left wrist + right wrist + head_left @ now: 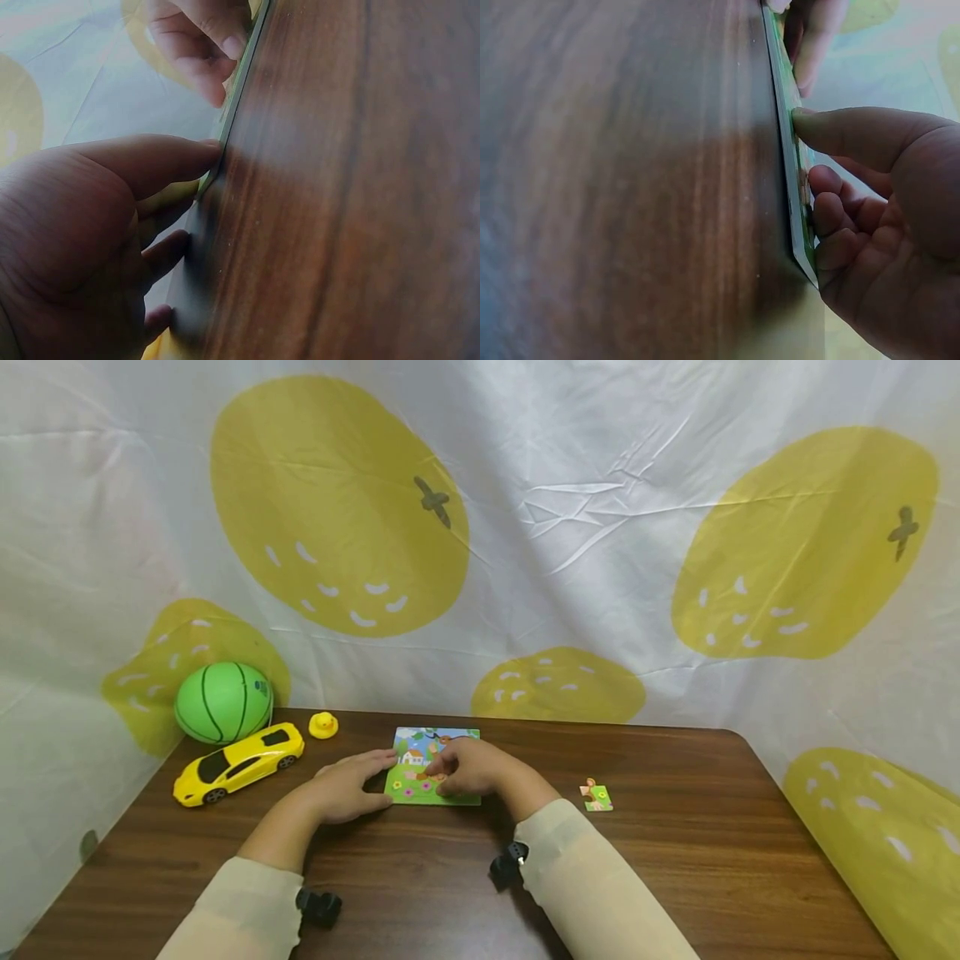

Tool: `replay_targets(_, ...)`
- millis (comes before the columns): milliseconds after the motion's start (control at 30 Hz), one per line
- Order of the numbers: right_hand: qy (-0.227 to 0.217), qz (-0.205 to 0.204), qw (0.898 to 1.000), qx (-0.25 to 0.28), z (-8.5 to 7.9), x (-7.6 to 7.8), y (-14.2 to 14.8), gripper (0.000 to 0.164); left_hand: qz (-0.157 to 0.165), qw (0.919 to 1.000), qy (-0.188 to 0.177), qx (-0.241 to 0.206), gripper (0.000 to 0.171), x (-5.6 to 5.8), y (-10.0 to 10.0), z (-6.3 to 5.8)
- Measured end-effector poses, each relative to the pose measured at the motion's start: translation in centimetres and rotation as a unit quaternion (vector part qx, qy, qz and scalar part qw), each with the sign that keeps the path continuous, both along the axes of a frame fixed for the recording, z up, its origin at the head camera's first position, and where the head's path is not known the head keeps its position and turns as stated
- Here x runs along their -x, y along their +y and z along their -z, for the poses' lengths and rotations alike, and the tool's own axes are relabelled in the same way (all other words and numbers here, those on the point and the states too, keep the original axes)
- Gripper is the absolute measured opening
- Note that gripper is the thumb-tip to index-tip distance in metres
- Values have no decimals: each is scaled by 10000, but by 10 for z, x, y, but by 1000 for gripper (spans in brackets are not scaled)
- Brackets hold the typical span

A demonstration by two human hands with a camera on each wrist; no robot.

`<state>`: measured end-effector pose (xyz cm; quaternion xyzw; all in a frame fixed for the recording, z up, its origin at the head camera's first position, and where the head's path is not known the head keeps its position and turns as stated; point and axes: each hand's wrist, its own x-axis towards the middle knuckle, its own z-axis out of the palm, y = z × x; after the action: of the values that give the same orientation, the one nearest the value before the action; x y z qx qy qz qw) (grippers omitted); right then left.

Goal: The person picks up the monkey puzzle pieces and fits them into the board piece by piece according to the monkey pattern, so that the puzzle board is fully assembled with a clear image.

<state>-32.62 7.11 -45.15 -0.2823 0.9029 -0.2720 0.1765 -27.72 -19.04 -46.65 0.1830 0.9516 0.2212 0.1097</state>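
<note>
A jigsaw puzzle (437, 797) with a house, sky and flowers lies on the table between the hands. My left hand (352, 787) rests along its left side, fingers extended to the edge and thumb near the front left corner. In the left wrist view, the left thumb (184, 159) touches the puzzle's rim. My right hand (474, 767) is over its right half, thumb and bent index finger on the picture, slightly apart. The right wrist view shows the right thumb (840, 131) against the surface and other fingers curled; whether they pinch a piece is hidden. A loose puzzle piece (597, 797) lies to the right.
At the back left are a green ball (223, 702), a yellow toy car (240, 764) and a small yellow duck (323, 725). A white curtain (570, 568) with yellow fruit prints hangs behind the brown wooden table (712, 860).
</note>
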Motion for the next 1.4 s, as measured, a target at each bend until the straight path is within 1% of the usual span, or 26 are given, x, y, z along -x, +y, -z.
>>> replay_targets(133,47,-19,10000,-80,0,0,0,30,11,10000,8,-2,72,1,0,0)
replay_targets(367,464,-381,9979,-226,2,3,2,34,4,10000,11,-1,72,0,1,0)
replay_targets(433,510,-431,9977,-133,2,3,3,33,33,10000,35,10,72,0,1,0)
replay_targets(500,489,-472,9977,36,2,2,6,27,43,10000,50,17,72,-1,1,0)
replay_targets(600,378,-401,9980,318,1,-1,12,30,56,10000,51,39,72,-2,0,-1)
replay_targets(633,359,-346,9980,385,0,-3,16,31,38,10000,28,35,72,-2,0,-1)
replay_targets(733,280,-93,9980,563,-5,-11,29,43,36,10000,14,68,73,-2,0,-1)
replay_targets(767,277,-20,9978,604,-7,-14,34,44,31,10000,9,66,73,-2,1,-1)
replay_targets(967,230,345,9942,996,-21,-26,78,45,4,10000,1,70,72,-2,1,-2)
replay_targets(1100,232,689,9915,1075,-26,-30,113,45,0,10000,-16,97,72,-1,2,-2)
replay_targets(1200,252,905,9898,1068,-26,-32,137,46,3,9999,-15,100,73,-1,1,-3)
replay_targets(1400,-19,1295,9855,1101,-22,-38,177,49,7,10000,-19,92,73,-1,1,-2)
